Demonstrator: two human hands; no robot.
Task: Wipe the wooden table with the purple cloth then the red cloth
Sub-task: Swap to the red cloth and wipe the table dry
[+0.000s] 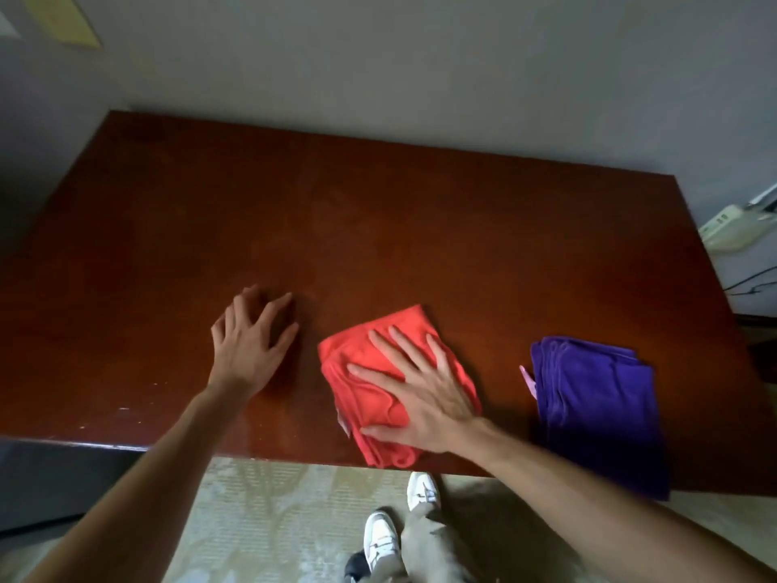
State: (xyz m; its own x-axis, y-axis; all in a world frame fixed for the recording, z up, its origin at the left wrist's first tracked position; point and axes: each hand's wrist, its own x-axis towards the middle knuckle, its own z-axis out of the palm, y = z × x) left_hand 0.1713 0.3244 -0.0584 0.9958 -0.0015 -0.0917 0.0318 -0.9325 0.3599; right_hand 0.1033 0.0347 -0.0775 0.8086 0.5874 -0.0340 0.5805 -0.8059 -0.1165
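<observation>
On table (pixel 378 229), glossy dark wood: right hand (pixel 420 393) flat, fingers spread, pressing folded red cloth (pixel 378 372); left hand (pixel 252 338) splayed on bare wood; purple cloth (pixel 597 410) folded, apart.

A: Right hand (pixel 420 393)?
B: Flat on the red cloth (pixel 378 372), fingers spread and straight, palm down, forearm running back to the right.
A: Left hand (pixel 252 334)?
B: Left of that cloth, apart from it, fingers splayed, fingertips on the wood, arm extended.

Table (pixel 378 229) glossy dark wood; red cloth (pixel 361 359), purple cloth (pixel 597 397) soft matt fabric.
</observation>
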